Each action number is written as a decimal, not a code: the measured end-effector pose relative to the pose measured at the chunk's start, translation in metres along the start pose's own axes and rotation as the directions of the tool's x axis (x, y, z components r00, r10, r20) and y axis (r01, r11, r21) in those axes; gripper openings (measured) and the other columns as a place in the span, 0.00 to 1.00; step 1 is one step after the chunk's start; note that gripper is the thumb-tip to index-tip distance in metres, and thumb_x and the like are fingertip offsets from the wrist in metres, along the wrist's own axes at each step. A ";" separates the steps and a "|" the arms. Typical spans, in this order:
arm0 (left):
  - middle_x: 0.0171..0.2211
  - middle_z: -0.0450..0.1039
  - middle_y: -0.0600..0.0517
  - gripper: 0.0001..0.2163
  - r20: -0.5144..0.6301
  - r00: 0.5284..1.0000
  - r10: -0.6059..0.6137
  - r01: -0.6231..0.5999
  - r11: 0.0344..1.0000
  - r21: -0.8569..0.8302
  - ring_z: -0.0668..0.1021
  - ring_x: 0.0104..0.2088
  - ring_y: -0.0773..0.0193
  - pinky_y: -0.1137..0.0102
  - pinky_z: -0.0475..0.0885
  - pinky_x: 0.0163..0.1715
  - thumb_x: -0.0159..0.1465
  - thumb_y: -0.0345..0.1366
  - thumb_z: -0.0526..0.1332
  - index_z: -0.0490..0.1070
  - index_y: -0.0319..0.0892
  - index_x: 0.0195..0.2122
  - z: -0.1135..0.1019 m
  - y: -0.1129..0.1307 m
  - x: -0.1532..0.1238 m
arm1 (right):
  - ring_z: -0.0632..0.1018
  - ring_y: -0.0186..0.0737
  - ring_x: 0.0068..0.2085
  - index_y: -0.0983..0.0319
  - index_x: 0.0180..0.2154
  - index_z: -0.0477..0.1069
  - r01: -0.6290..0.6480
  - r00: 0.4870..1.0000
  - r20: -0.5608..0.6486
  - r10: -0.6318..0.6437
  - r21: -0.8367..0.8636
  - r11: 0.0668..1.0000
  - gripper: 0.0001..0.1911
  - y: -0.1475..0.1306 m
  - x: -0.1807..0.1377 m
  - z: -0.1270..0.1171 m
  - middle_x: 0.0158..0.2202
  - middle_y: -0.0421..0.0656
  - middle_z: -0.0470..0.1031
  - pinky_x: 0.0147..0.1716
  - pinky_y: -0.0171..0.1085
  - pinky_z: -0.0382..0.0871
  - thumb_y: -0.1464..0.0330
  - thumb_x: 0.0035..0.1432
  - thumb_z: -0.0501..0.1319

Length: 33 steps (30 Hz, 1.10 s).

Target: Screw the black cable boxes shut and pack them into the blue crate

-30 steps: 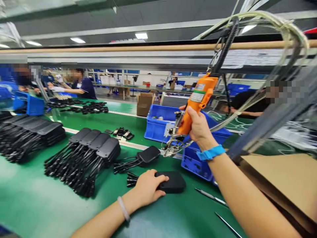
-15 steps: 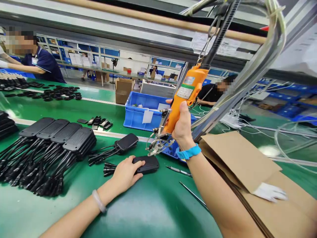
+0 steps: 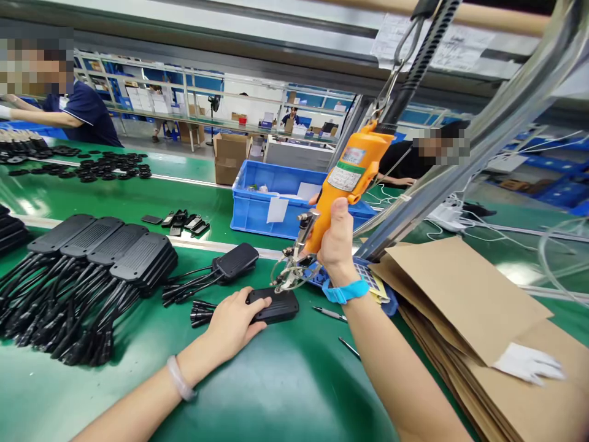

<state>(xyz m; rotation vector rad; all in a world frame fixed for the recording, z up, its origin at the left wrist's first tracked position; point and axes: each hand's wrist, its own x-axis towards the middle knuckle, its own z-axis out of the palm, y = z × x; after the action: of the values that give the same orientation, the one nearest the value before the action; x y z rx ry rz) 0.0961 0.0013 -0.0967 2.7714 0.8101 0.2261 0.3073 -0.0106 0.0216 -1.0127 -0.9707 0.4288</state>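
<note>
My left hand [image 3: 232, 322] rests on a flat black module [image 3: 275, 305] lying on the green belt [image 3: 285, 387], fingers curled over its near end; its black cable bundle [image 3: 202, 313] sticks out to the left. My right hand [image 3: 337, 239] grips an orange electric screwdriver [image 3: 347, 184] that hangs from a black cable overhead. The tool's metal tip [image 3: 288, 279] hovers just above the module's far edge. A second black module [image 3: 234, 261] with cables lies a little farther back.
Rows of finished black modules [image 3: 115, 245] with cables fill the left of the belt. A blue bin [image 3: 271, 202] stands behind the tool. Flattened cardboard [image 3: 464, 307] and a white glove [image 3: 529, 362] lie at right. Two thin metal tools [image 3: 329, 314] lie near my right forearm. Other people work behind.
The view has swung down and right. My right hand has lowered the screwdriver slightly toward the module. My left hand has stayed on the module.
</note>
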 end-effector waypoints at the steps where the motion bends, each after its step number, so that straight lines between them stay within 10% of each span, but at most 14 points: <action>1: 0.57 0.68 0.43 0.21 0.001 1.000 -0.001 0.001 1.000 0.003 0.77 0.49 0.49 0.56 0.75 0.49 0.64 0.39 0.65 0.69 0.55 0.59 0.000 0.000 0.000 | 0.67 0.32 0.15 0.56 0.40 0.67 -0.007 1.000 0.005 0.007 -0.011 1.000 0.31 0.001 0.000 0.000 0.20 0.35 0.63 0.14 0.33 0.63 0.36 0.53 0.55; 11: 0.56 0.67 0.42 0.23 0.029 0.999 -0.016 0.016 1.000 -0.018 0.77 0.51 0.48 0.57 0.76 0.48 0.64 0.40 0.67 0.68 0.55 0.60 -0.003 0.000 -0.001 | 0.67 0.33 0.15 0.58 0.37 0.70 0.019 0.999 -0.029 -0.018 0.042 0.999 0.28 0.001 -0.015 0.000 0.20 0.37 0.64 0.12 0.33 0.60 0.40 0.56 0.56; 21: 0.57 0.66 0.41 0.22 -0.042 0.992 -0.121 0.119 0.992 -0.033 0.76 0.52 0.48 0.58 0.76 0.47 0.64 0.40 0.66 0.69 0.53 0.60 -0.006 -0.012 -0.001 | 0.67 0.31 0.20 0.61 0.43 0.75 0.303 0.949 -0.102 -0.298 0.039 0.952 0.24 -0.080 0.003 0.009 0.22 0.38 0.64 0.18 0.32 0.61 0.50 0.65 0.51; 33: 0.57 0.66 0.41 0.22 -0.034 0.987 -0.157 0.156 0.988 -0.021 0.77 0.52 0.48 0.57 0.75 0.48 0.64 0.38 0.66 0.69 0.53 0.60 -0.007 -0.007 -0.002 | 0.66 0.30 0.16 0.61 0.41 0.74 0.112 0.988 -0.105 -0.110 0.011 0.994 0.31 -0.019 -0.017 0.011 0.19 0.35 0.65 0.13 0.31 0.61 0.41 0.57 0.56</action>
<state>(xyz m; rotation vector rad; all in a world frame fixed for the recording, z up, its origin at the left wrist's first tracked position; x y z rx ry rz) 0.0890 0.0072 -0.0927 2.6774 1.0240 0.2526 0.2867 -0.0263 0.0313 -0.9516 -0.9232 0.2879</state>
